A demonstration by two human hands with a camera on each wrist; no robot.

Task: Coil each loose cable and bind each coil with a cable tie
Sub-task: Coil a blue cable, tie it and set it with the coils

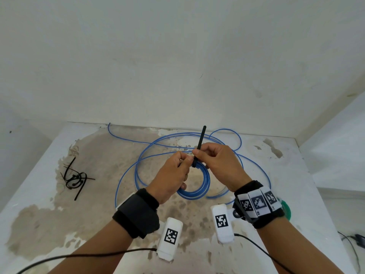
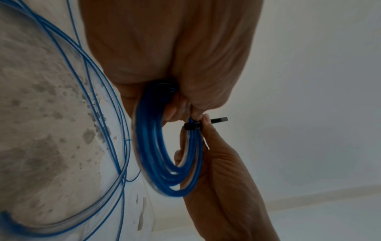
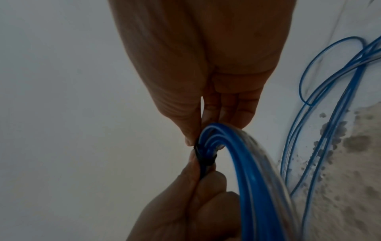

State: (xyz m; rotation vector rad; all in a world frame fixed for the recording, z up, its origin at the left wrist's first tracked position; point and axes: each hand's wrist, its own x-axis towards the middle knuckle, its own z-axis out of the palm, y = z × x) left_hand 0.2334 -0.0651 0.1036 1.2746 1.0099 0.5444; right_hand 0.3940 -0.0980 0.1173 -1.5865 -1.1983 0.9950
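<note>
A small coil of blue cable [image 1: 197, 191] hangs between both hands above the table. A black cable tie [image 1: 200, 143] is wrapped round the coil's top, and its tail sticks up. My left hand [image 1: 186, 161] grips the coil just beside the tie. The right hand [image 1: 197, 155] pinches the tie's tail above the band. In the left wrist view the coil [image 2: 164, 154] hangs from my left hand [image 2: 179, 110], with the tie's band [image 2: 191, 126] on it. The right wrist view shows the right hand [image 3: 193, 138] and the tie [image 3: 203, 160] on the coil [image 3: 247, 163].
More blue cable [image 1: 135, 175] lies in wide loose loops on the stained white table [image 1: 98, 214], under and behind the hands. Several spare black cable ties [image 1: 76, 178] lie in a heap at the left. A green round object [image 1: 286, 209] peeks out behind the right wrist. Walls close the back.
</note>
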